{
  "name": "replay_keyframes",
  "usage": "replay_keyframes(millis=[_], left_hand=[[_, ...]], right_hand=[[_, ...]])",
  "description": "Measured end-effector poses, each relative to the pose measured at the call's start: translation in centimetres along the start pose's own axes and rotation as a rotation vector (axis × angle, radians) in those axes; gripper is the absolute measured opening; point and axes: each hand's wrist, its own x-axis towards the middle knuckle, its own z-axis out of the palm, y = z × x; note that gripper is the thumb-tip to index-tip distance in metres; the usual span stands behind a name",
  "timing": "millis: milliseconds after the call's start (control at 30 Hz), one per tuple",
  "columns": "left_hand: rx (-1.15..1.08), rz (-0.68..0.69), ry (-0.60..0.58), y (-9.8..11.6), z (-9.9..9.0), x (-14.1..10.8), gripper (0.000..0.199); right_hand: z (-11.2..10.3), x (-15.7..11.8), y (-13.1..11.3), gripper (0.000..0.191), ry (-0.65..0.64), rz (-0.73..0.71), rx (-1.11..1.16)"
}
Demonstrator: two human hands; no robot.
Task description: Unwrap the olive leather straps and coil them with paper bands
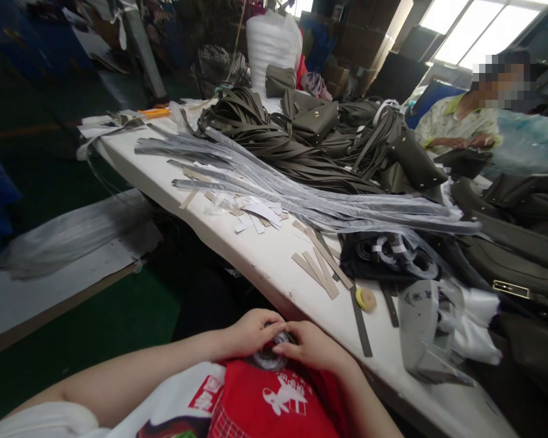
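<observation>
Close to my body, at the table's front edge, a small coil wrapped in clear plastic point(270, 361) is held between both hands; it looks like a rolled-up strap. My left hand point(254, 332) curls around its left and upper side. From the right, my right hand point(311, 347) closes on it with thumb and fingers. Part of the coil is hidden behind the fingers. Similar plastic-wrapped coils point(399, 254) lie in a black tray or bag on the table. Long plastic-sleeved straps point(310, 198) stretch across the table in a bundle.
On the white table point(237, 255) lie loose card strips point(317, 274), paper scraps point(260, 216) and a yellow tape roll point(365, 299). Dark straps point(256, 134) and bags point(317, 120) are heaped behind. A cut-open plastic container point(420, 328) stands right. Another person point(461, 125) sits opposite.
</observation>
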Motion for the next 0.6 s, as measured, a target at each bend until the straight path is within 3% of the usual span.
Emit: replay_keyframes(millis=[67, 133, 200, 267, 400, 600], left_hand=[[-0.058, -0.074, 0.019, -0.8, 0.4, -0.2, 0.045], [-0.092, -0.106, 0.040, -1.1, 0.5, -0.2, 0.049], [-0.103, -0.116, 0.045, -1.1, 0.4, -0.2, 0.050], [-0.091, -0.107, 0.049, -0.9, 0.2, -0.1, 0.051], [-0.064, -0.074, 0.072, -0.6, 0.0, -0.2, 0.049], [-0.079, -0.078, 0.078, -0.4, -0.2, -0.6, 0.050]], right_hand=[[-1.1, 0.4, 0.1, 0.022, 0.151, -0.014, -0.058], [-2.7, 1.1, 0.6, 0.025, 0.431, -0.011, -0.175], [-4.1, 2.0, 1.2, 0.024, 0.699, 0.036, -0.386], [-5.2, 2.9, 1.9, 0.021, 0.832, 0.109, -0.642], [-5.9, 4.3, 2.6, 0.018, 0.811, 0.174, -0.964], [-7.5, 3.8, 2.6, 0.028, 0.832, 0.161, -0.992]])
